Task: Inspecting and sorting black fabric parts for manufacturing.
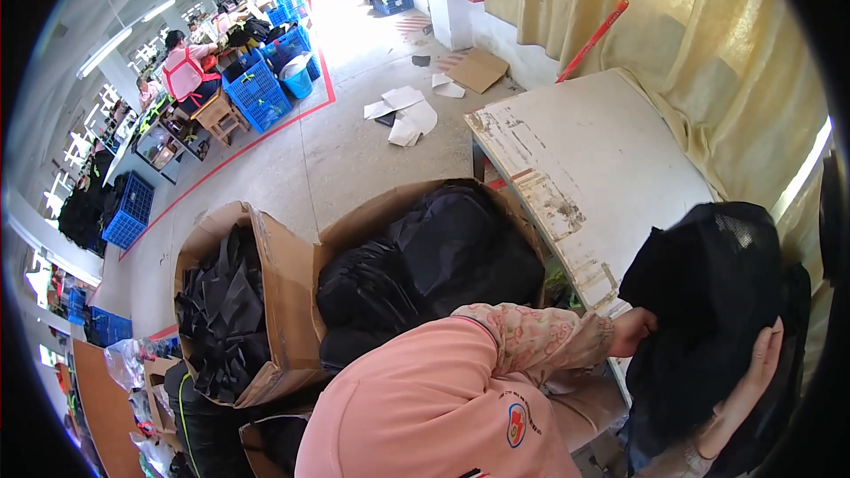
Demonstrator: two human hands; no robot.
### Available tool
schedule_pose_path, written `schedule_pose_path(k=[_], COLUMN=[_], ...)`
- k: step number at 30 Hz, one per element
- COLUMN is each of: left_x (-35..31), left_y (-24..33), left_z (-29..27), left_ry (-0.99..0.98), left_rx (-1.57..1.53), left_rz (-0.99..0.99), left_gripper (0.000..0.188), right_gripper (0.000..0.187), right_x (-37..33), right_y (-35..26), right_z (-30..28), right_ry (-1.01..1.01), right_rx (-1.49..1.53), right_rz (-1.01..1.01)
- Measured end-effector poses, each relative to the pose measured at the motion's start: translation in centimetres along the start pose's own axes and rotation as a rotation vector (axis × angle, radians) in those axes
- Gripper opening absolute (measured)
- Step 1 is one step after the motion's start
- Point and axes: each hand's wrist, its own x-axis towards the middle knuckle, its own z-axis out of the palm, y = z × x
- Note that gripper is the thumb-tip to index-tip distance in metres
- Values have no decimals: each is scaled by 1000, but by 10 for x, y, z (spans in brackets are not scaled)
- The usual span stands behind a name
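At the right, a large black fabric piece [699, 319] with a small mesh patch near its top bulges up beside the white table's corner. My left hand [633, 330] has its fingers curled on the near left edge of this fabric. Against the right side of the same piece lies my right hand [751, 373], its fingers stretched upward along the cloth. The thumb side of that hand is partly hidden. More dark material hangs behind the fabric at the far right, and I cannot make out its kind.
A worn white table [602, 159] stands ahead, by yellow curtains [611, 9]. Left of me are a cardboard box [292, 301] of black strips and a larger carton [354, 212] of black fabric. Papers [405, 113] lie on the floor. A person [188, 75] sits near blue crates [255, 93].
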Motion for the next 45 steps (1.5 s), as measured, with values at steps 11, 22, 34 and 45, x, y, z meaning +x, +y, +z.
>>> schedule_pose_path(k=[11,22,34,45], left_x=[-97,-134,-128,-159], left_y=[37,216,186,253], left_z=[107,52,83,100], left_ry=[-421,-225,-465,-36], left_rx=[27,989,175,772], left_rz=[3,456,417,770], left_gripper=[52,50,54,34], right_gripper=[28,54,40,29], right_x=[8,55,36,50], right_y=[129,159,221,137], right_z=[21,-133,-74,-40], right_ry=[-285,-58,-327,-184], right_rx=[66,169,95,340], right_rz=[-210,207,415,282])
